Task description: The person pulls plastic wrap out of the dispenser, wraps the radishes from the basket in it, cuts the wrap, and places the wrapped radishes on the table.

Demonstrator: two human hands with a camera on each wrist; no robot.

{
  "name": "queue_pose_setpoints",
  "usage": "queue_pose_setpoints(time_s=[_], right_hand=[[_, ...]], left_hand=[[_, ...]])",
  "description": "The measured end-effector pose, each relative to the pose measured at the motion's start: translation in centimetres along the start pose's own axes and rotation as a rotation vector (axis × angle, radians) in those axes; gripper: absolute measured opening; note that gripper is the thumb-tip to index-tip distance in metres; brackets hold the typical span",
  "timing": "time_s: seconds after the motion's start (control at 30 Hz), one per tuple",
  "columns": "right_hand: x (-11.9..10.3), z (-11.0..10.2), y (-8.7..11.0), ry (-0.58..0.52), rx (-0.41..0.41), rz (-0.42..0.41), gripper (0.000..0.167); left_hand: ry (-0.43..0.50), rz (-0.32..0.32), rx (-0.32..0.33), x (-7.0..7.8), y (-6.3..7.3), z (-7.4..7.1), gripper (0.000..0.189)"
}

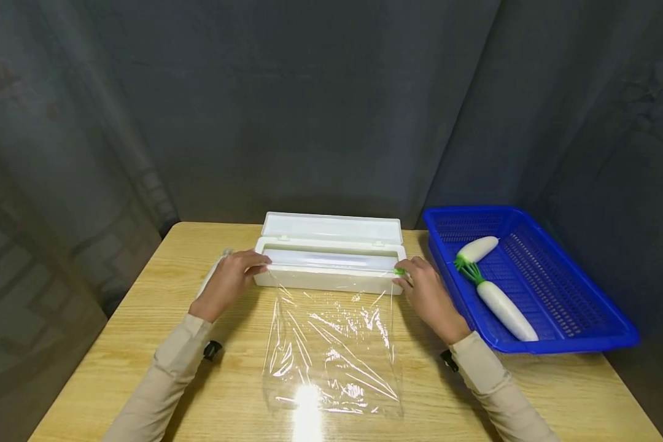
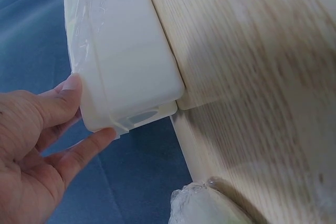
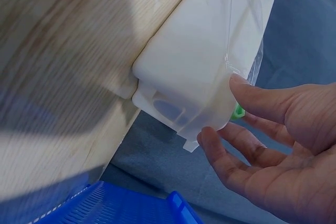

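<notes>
A white cling film dispenser [image 1: 331,282] stands on the table with its lid [image 1: 331,228] flipped back. Inside lies a roll [image 1: 331,258], and a sheet of clear cling film [image 1: 331,356] hangs over the front and spreads across the tabletop. My left hand [image 1: 230,281] grips the dispenser's left end, thumb on the front edge and a fingertip at the end wall. At the opposite end my right hand [image 1: 428,298] holds the corner, thumb on the front, fingers about the end. Beside those fingers shows a green slider [image 3: 238,112], partly hidden by the hand.
A blue plastic basket [image 1: 563,345] at the right holds two white radishes, one radish [image 1: 477,248] behind the other radish [image 1: 505,310]. Left of the dispenser lies a film-wrapped pale item [image 2: 207,205], mostly hidden by the left hand in the head view. Dark curtains [image 1: 309,110] surround the table.
</notes>
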State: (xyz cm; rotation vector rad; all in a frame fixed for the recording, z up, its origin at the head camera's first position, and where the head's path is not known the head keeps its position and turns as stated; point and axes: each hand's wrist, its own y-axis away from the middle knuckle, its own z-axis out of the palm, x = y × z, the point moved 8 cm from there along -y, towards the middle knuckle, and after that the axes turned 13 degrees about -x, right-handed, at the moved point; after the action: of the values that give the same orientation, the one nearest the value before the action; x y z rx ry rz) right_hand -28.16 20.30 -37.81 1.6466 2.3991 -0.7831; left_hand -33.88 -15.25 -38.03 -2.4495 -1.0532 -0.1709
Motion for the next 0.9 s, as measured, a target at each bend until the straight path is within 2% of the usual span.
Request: queue_pose_setpoints(time_s=[0.33, 0.73, 0.9], right_hand=[[-0.22, -0.20, -0.02, 0.003, 0.001, -0.010, 0.022], [-0.48, -0.38, -0.27, 0.004, -0.075, 0.002, 0.022], [-0.60, -0.76, -0.19, 0.008, -0.099, 0.022, 0.028]], left_hand=[[0.005, -0.002, -0.003, -0.08, -0.01, 0.09, 0.017], [0.030, -0.024, -0.043, 0.05, 0.14, 0.07, 0.020], [0.046, -0.036, -0.053, -0.06, 0.25, 0.03, 0.023]])
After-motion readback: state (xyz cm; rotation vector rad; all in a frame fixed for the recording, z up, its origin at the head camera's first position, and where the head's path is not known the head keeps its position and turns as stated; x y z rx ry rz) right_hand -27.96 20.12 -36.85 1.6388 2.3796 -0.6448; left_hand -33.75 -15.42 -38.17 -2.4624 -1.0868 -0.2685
